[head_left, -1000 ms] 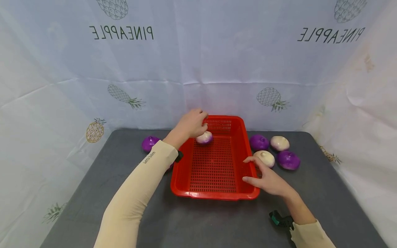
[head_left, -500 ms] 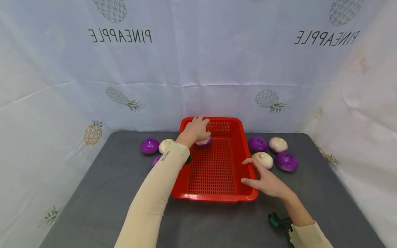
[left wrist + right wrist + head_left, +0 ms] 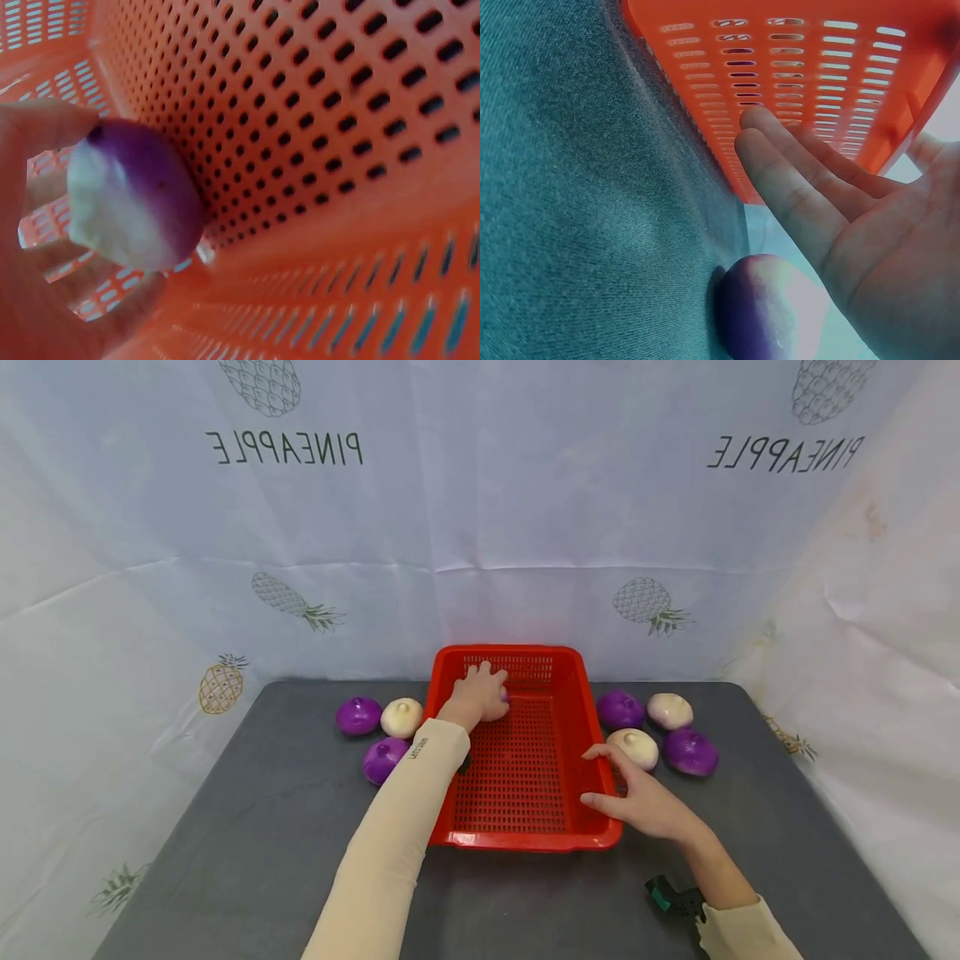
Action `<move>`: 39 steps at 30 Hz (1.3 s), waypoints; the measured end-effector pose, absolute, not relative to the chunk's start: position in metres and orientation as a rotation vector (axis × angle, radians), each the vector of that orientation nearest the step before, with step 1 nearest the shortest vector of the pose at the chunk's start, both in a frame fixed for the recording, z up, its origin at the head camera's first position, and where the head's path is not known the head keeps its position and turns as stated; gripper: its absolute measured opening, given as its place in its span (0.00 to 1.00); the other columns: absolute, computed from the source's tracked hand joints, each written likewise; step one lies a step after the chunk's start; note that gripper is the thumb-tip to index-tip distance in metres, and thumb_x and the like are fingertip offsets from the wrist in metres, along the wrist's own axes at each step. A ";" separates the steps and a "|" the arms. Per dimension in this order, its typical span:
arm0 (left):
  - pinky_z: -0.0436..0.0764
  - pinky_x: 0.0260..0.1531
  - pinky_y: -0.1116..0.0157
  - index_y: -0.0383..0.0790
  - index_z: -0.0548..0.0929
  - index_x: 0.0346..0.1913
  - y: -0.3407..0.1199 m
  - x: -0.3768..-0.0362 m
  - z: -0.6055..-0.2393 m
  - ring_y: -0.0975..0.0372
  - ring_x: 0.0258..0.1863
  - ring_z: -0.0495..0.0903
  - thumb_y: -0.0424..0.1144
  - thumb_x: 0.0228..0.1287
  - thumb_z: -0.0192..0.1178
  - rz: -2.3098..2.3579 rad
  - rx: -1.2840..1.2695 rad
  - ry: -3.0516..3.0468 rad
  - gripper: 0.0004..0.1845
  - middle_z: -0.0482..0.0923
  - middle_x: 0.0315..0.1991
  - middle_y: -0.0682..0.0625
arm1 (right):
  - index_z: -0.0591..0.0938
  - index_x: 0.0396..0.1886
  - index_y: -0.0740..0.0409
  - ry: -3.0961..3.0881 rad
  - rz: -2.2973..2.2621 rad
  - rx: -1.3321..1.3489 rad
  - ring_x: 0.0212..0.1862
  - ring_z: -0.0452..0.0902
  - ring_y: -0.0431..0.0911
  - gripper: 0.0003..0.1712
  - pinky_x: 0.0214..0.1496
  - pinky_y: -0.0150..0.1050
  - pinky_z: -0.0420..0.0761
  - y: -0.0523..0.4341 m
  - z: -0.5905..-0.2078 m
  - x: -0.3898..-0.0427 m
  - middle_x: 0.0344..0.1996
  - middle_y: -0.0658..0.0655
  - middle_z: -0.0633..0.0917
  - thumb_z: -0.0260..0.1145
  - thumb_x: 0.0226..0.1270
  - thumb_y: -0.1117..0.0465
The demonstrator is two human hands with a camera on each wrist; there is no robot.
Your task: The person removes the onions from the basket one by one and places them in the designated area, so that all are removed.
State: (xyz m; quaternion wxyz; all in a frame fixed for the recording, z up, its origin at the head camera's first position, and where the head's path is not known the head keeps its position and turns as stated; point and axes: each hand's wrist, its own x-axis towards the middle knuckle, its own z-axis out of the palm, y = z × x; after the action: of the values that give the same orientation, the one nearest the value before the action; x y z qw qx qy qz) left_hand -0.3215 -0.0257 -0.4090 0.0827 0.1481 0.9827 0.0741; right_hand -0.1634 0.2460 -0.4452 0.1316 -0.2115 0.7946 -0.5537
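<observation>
My left hand (image 3: 477, 695) reaches down into the back left of the red perforated basket (image 3: 432, 693) and grips a purple-and-white turnip (image 3: 135, 196). In the left wrist view the thumb lies on the turnip's upper edge, with the fingers round its far side. From the head view the hand hides nearly all of it. My right hand (image 3: 645, 797) holds the basket's right wall near the front, its thumb and index finger over the rim. The right wrist view shows the other fingers (image 3: 795, 195) stretched along the wall's outer side.
Left of the basket sit two purple turnips, one (image 3: 357, 716) farther back and one (image 3: 385, 760) nearer, beside a cream-side-up one (image 3: 402, 717). Several more turnips (image 3: 691, 752) cluster to the right. A pineapple-print cloth (image 3: 480, 510) hangs behind the dark table (image 3: 270, 827).
My left hand has moved down and nearer into the basket, closing round the turnip. The arm's shift right uncovers the turnips on the left. My right hand has stayed at the basket wall.
</observation>
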 end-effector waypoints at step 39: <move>0.75 0.57 0.48 0.50 0.71 0.66 -0.037 -0.289 -0.326 0.52 0.65 0.66 0.54 0.65 0.65 -0.112 0.874 2.935 0.30 0.69 0.65 0.47 | 0.64 0.65 0.59 2.301 -1.613 -0.624 0.54 0.77 0.65 0.31 0.41 0.46 0.88 0.247 -0.447 -0.165 0.59 0.70 0.70 0.68 0.69 0.61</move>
State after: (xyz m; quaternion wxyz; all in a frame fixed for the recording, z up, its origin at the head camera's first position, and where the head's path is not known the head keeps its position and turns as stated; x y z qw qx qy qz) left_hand -0.2887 -0.0370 -0.3264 0.0384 0.2851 0.9570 -0.0366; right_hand -0.1648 0.2470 -0.4469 0.1310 -0.2149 0.7924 -0.5556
